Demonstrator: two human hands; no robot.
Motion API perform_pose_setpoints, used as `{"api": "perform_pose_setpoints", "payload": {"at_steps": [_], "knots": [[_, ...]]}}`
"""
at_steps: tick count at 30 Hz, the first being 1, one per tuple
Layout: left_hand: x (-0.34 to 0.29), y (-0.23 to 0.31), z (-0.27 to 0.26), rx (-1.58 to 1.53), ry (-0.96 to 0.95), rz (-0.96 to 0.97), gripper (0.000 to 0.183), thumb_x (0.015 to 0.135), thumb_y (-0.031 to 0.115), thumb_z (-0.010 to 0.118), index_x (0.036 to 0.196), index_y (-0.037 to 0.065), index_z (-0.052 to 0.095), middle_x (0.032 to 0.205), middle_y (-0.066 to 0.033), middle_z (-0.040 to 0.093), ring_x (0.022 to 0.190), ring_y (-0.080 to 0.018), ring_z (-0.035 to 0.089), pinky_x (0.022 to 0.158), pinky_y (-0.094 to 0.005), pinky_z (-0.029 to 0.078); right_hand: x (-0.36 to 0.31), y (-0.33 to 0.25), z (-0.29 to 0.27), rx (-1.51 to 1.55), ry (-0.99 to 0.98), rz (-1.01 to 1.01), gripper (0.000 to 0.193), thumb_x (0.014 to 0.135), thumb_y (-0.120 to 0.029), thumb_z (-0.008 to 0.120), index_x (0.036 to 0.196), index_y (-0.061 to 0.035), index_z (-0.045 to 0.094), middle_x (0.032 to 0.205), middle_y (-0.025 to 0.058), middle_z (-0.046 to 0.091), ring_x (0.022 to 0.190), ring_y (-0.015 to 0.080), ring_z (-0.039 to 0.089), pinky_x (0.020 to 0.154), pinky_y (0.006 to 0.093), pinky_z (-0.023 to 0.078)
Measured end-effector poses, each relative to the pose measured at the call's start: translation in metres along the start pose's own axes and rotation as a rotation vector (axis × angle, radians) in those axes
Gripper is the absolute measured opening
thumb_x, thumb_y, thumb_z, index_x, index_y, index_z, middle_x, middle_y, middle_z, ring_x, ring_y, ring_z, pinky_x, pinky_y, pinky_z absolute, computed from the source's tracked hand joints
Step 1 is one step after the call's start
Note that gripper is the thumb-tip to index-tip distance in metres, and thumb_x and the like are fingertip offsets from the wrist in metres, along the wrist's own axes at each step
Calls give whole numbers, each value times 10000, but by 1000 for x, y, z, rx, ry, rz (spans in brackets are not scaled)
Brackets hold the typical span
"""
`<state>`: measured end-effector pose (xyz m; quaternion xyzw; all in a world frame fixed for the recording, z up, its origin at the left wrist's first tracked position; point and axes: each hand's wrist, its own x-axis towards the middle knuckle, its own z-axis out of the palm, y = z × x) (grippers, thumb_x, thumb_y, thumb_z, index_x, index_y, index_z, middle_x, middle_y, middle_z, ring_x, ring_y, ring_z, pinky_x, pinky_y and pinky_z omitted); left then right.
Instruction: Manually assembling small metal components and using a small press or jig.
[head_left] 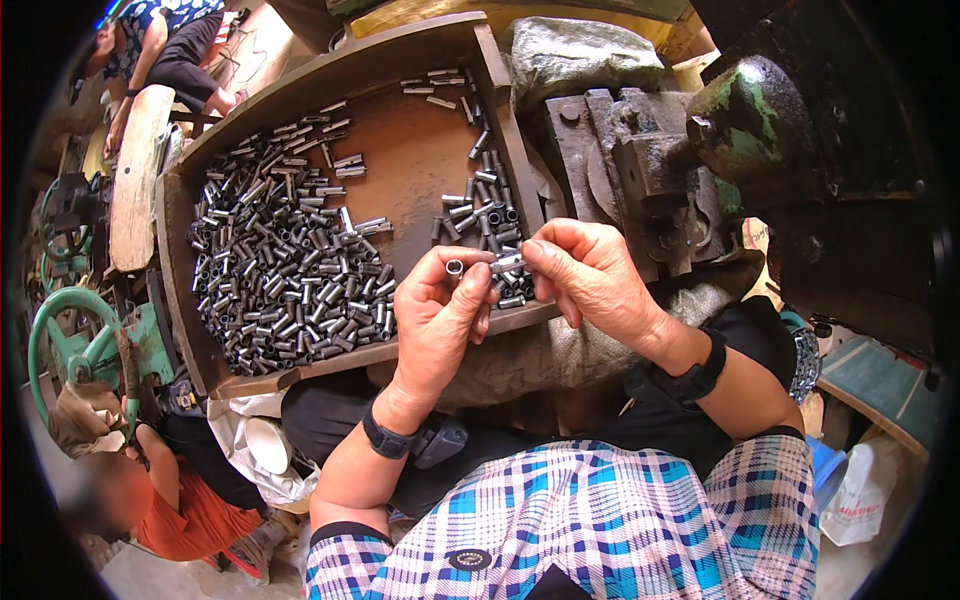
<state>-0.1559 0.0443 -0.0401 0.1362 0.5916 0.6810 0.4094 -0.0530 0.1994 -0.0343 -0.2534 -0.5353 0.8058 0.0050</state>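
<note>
My left hand (pixel 438 312) is closed, with a short metal tube (pixel 455 268) sticking out end-on between its fingers. Another short metal tube (pixel 508 264) lies between both hands, pinched by my right hand (pixel 595 282) at its right end; the left fingertips meet its other end. Both hands are over the near right part of a shallow wooden tray (pixel 517 135). A large heap of dark metal tubes (pixel 300 260) fills the tray's left side. A smaller group of tubes (pixel 485 205) lies along its right wall, partly hidden by my hands.
A greasy press-like machine (pixel 640 170) with a worn green cylindrical part (pixel 745 115) stands right of the tray. A grey sack (pixel 585 55) lies behind. At left are a green handwheel (pixel 75 340), a person in orange (pixel 195 515) and another person (pixel 160 45) farther off.
</note>
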Motion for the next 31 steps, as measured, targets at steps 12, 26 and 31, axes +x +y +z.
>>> {"api": "perform_pose_setpoints", "payload": {"at_steps": [12, 26, 31], "knots": [[-3, -3, 5, -97, -5, -3, 162, 902, 161, 606, 997, 33, 574, 688, -36, 589, 475, -37, 486, 401, -163, 382, -11, -1, 10, -95, 97, -78, 197, 916, -201, 585, 873, -9, 602, 605, 18, 573, 435, 19, 478, 364, 175, 347], [-4, -3, 2, 118, -112, 280, 155, 896, 114, 604, 998, 8, 558, 724, -66, 579, 487, -68, 495, 417, -175, 400, -17, -15, 4, -25, -7, 43, 211, 926, -211, 565, 865, -15, 610, 588, -6, 554, 400, 16, 447, 338, 170, 327], [2, 1, 1, -13, -125, 79, 187, 902, 120, 595, 1042, 11, 536, 724, -88, 597, 494, -82, 525, 441, -184, 441, -13, -9, 0, 18, -10, 16, 224, 912, -239, 590, 853, -23, 608, 582, -2, 559, 389, 24, 452, 334, 168, 335]]}}
